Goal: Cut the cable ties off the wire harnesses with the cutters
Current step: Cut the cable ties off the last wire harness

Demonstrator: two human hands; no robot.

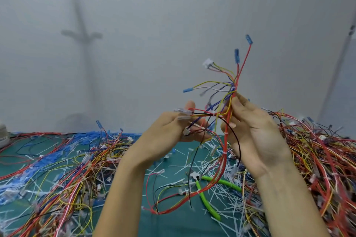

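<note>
Both hands were up mid-frame on one wire harness (pixel 225 146): left hand (pixel 169 129) pinching the connector ends, right hand (pixel 256 132) gripping the red bundle, white cable ties (pixel 224 152) on it. The cutters (pixel 203 197) lay ungripped on the tabletop (pixel 173 223) right below, handles pointing lower right. I'd say they were nearer the right hand.

I hold a many-coloured wire harness (pixel 227 121) up, white cable ties (pixel 224 133) on it. The green-handled cutters (pixel 208 201) lie below, handles spread.
</note>
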